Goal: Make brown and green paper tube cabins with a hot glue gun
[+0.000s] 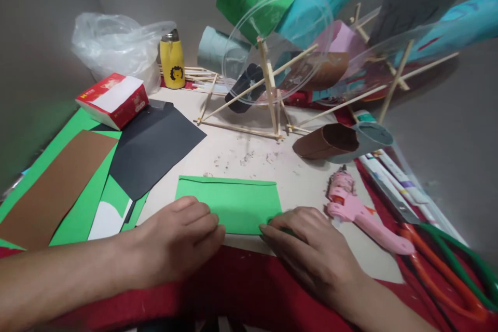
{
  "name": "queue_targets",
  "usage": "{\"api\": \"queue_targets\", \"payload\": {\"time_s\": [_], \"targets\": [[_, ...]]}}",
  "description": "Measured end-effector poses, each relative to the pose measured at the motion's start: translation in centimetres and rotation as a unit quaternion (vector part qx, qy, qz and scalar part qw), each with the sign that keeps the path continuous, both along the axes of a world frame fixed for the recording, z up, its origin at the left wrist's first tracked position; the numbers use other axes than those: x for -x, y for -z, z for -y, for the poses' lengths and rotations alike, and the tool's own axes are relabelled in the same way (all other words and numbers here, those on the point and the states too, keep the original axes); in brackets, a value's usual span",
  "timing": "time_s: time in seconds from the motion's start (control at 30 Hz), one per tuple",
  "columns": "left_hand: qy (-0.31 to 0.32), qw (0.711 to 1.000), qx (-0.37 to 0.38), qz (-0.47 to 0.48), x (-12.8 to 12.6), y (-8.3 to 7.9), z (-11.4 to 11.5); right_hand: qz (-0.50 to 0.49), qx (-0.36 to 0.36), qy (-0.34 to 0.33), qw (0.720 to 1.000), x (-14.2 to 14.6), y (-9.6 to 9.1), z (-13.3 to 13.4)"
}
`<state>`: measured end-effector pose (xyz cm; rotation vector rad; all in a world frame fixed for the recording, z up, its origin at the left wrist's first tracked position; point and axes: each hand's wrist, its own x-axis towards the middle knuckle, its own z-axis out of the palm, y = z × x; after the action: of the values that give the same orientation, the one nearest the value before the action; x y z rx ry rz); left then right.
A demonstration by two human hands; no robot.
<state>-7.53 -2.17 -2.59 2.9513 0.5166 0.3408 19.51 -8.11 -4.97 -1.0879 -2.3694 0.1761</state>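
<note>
A rectangle of green craft paper [233, 203] lies at the near edge of the pale work board, with a dark line running along its far edge. My left hand [177, 238] is closed at its near left corner, fingers curled and pressed together on the paper. At the near right corner, my right hand [313, 249] pinches the edge between thumb and fingers. The tips of some fingers are hidden beneath or behind the paper. To the right of my right hand lies a pink hot glue gun [360, 215], its nozzle pointing away from me.
Beyond the paper stands a stick frame [241, 129] with a clear plastic disc [278, 36]. Brown [322, 142] and coloured paper tubes sit behind and right. Scissors [439, 270] lie right. Black [155, 150] and brown sheets [62, 187], a red box [114, 98] and a yellow bottle [172, 65] are left.
</note>
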Motion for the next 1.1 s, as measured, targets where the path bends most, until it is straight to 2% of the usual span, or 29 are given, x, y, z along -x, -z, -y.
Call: {"api": "queue_targets", "payload": {"time_s": [0.1,0.27,0.43,0.67,0.9,1.1], "targets": [[-0.01,1.0,-0.015,-0.012,-1.2,0.6,0.7,-0.004,0.008,-0.006,1.0,0.2,-0.2,0.1],[0.004,0.998,-0.027,-0.05,-1.9,1.1,0.2,-0.006,0.028,-0.001,1.0,0.2,0.0,0.0],[-0.025,0.998,0.055,-0.035,-2.0,0.9,-0.6,-0.036,0.079,0.008,0.996,0.2,0.1,-0.2],[-0.073,0.982,0.171,-0.038,-2.2,0.6,-1.5,-0.048,0.123,0.07,0.989,0.7,-0.4,-0.3],[-0.1,0.969,0.217,-0.063,-2.6,-0.3,-1.7,-0.023,0.157,0.099,0.982,1.0,-0.8,-0.2],[-0.139,0.961,0.228,-0.069,-1.9,-0.5,-1.9,-0.017,0.162,0.105,0.981,1.1,-0.7,-0.1]]}}
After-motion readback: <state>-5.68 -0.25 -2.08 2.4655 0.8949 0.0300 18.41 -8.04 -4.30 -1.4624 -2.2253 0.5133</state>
